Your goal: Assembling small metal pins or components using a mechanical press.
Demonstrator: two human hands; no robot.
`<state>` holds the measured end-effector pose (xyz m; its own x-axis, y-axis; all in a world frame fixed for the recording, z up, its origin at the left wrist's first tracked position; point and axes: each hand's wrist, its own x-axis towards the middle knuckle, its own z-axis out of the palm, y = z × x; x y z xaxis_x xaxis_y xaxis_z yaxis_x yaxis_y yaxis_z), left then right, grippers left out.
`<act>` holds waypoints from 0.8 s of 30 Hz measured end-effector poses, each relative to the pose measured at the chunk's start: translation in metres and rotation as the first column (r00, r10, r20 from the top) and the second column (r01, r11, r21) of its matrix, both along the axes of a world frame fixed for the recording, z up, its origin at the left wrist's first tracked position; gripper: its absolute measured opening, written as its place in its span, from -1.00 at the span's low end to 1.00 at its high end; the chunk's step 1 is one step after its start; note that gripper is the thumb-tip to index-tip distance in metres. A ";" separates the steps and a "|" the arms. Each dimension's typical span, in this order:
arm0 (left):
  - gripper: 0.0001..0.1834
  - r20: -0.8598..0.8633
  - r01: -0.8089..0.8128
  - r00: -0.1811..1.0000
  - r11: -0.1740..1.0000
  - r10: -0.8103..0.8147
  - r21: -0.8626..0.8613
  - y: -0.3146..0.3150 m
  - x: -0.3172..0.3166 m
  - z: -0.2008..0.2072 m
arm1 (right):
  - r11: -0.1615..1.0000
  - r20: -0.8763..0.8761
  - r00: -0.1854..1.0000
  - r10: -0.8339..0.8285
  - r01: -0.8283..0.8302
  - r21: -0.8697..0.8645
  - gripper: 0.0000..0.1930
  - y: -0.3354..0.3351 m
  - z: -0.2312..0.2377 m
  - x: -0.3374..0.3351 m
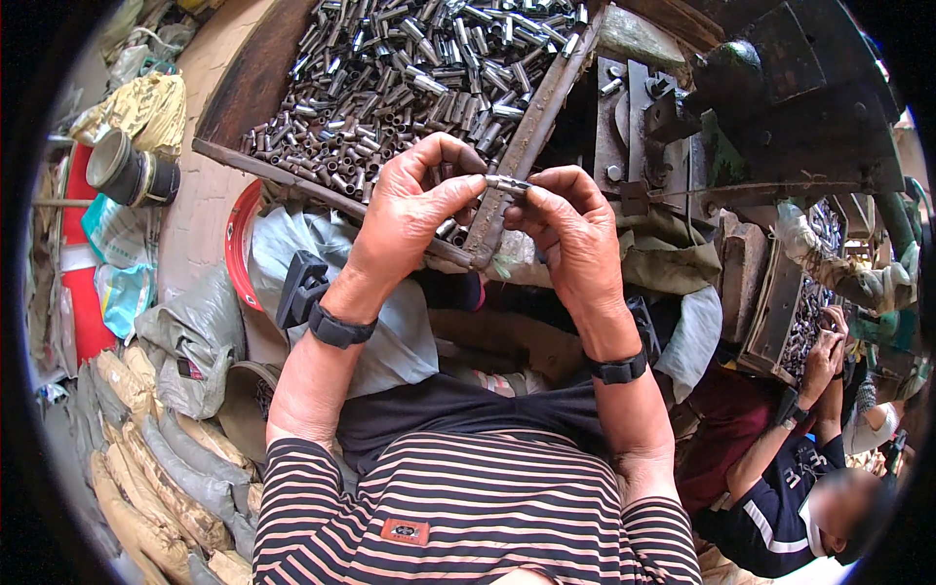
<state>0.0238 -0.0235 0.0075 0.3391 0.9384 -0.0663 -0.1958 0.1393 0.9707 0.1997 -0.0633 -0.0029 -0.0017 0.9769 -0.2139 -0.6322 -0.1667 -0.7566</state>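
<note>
In front of my chest, my left hand [417,200] and my right hand [577,219] pinch a small metal tube [506,183] between thumb and fingertips, one at each end. Its left part is bright. Toward my right fingers it looks darker, and I cannot tell whether that is a second piece. Both hands are just above the near right corner of a wooden tray [539,122]. A heap of short metal tubes [409,78] fills the tray, shiny at the back and duller and browner near the front.
A dark, greasy machine [731,107] stands right of the tray. At the far right a co-worker [780,487] handles parts at another tray [770,307]. Filled sacks [146,478] lie at lower left, near a red rim [237,244] and a dark bucket [132,171].
</note>
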 end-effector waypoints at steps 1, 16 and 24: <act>-0.86 0.000 0.001 1.000 1.000 -0.001 -0.001 -0.001 0.000 0.003 | 1.000 0.000 1.000 -0.001 0.001 -0.001 -0.89 0.000 -0.001 0.001; -0.85 0.216 0.256 0.950 0.958 -0.225 -0.131 -0.004 -0.007 -0.004 | 0.935 0.108 0.932 0.346 -0.351 0.040 -0.85 0.004 0.009 0.014; -0.73 0.410 -0.011 0.903 0.961 0.128 -0.275 0.014 -0.022 -0.001 | 0.792 0.875 0.227 -0.428 -0.372 0.484 -0.86 0.072 0.026 0.007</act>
